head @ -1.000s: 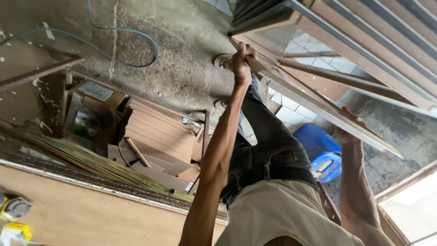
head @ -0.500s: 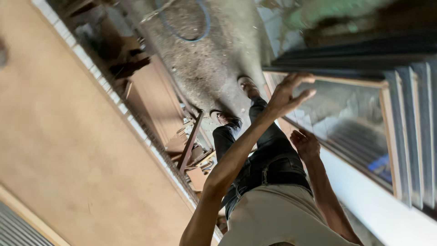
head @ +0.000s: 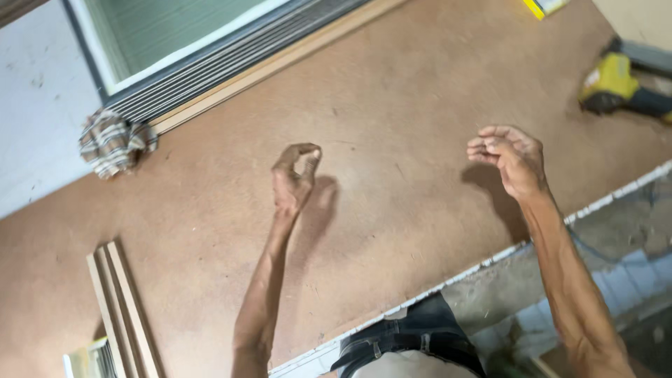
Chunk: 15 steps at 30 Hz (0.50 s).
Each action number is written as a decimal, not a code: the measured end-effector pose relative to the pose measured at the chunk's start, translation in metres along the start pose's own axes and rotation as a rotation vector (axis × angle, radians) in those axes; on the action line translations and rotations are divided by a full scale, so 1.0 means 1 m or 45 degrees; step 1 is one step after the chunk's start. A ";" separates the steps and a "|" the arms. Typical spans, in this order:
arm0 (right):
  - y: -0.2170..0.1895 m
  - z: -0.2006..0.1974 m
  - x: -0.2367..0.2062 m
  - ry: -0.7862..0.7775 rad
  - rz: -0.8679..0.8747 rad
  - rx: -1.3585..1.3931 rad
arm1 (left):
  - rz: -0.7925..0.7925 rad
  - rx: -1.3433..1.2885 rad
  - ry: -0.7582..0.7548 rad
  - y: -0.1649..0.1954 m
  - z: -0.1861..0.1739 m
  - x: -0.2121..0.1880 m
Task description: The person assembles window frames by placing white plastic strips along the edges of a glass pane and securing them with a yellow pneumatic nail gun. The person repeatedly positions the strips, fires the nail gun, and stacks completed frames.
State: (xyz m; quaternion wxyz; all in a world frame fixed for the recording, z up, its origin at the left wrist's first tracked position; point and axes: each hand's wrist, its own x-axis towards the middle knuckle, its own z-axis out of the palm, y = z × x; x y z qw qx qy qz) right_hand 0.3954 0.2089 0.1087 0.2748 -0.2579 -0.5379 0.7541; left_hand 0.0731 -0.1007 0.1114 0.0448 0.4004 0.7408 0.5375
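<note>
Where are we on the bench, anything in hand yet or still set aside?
Set aside: wood strips lie stacked at the board's left edge, slats along its far edge. In hand: nothing; left hand and right hand hover curled over bare board. Untouched: yellow power tool.

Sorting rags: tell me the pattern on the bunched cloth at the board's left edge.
The bunched cloth is plaid, brown and cream; the head view shows it.

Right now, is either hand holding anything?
No, the left hand and the right hand both hover with curled, empty fingers over the brown board.
</note>
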 end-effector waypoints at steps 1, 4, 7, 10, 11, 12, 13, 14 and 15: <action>-0.015 0.014 0.050 -0.071 -0.016 -0.047 | -0.001 0.094 0.098 -0.013 -0.022 0.025; -0.033 0.058 0.165 -0.207 -0.071 -0.305 | 0.095 0.391 0.324 -0.047 -0.081 0.071; -0.056 0.073 0.266 -0.316 -0.086 -0.539 | 0.131 0.758 0.348 -0.067 -0.132 0.115; -0.073 0.082 0.362 -0.179 -0.182 -1.210 | 0.149 1.209 0.398 -0.083 -0.177 0.159; -0.081 0.083 0.389 -0.226 -0.332 -1.323 | 0.135 1.228 0.430 -0.088 -0.189 0.175; -0.091 0.079 0.414 -0.275 -0.481 -1.436 | 0.348 1.302 0.479 -0.092 -0.201 0.192; -0.106 0.074 0.439 -0.352 -0.640 -1.484 | 0.563 1.380 0.520 -0.096 -0.207 0.206; -0.108 0.074 0.457 -0.426 -0.794 -1.517 | 0.258 1.467 0.526 -0.103 -0.213 0.218; -0.109 0.075 0.471 -0.275 -1.090 -1.773 | -0.043 1.551 0.518 -0.111 -0.222 0.230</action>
